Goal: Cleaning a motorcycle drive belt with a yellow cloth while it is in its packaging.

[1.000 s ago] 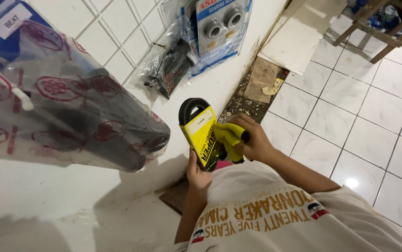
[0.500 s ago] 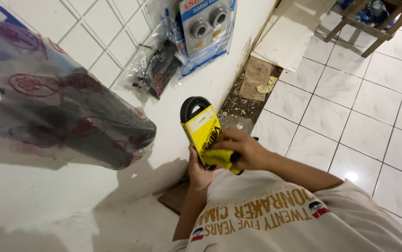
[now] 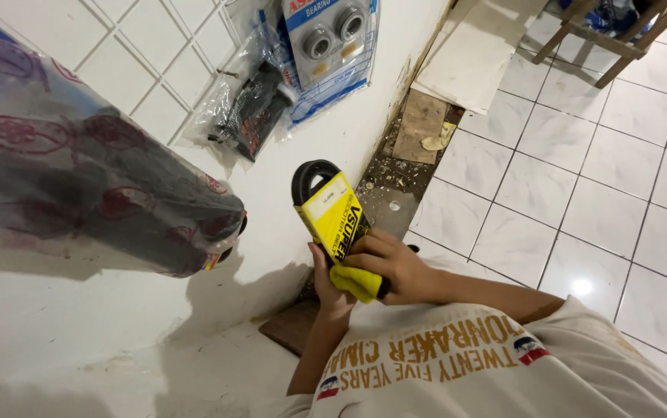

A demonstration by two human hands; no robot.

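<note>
Yellow card wraps a black rubber belt (image 3: 325,205), and the person holds the pack up in front of the chest, close to the white wall (image 3: 333,143). Its long axis runs on a slant, the looped black end pointing up and to the left towards the tiles, the lower end down and to the right into the hands. Only the top curve of the belt shows clear of the sleeve; the lower loop is hidden behind the fingers.

A yellow cloth (image 3: 356,282) is bunched in the right hand (image 3: 391,267), pressed against the sleeve's lower part, so that grip is closed round cloth and pack together. The forearm comes in nearly level from the right. The left hand (image 3: 329,282) comes up from below with a bent wrist, its grip closed on the back edge of the pack; most of its fingers are out of sight behind it.

Hanging on the wall are a blister pack of bearings (image 3: 333,39) and a clear bag of dark parts (image 3: 252,108). A large plastic-wrapped dark object (image 3: 93,178) juts in from the left, cut off by the frame, and I cannot tell what it is.
</note>
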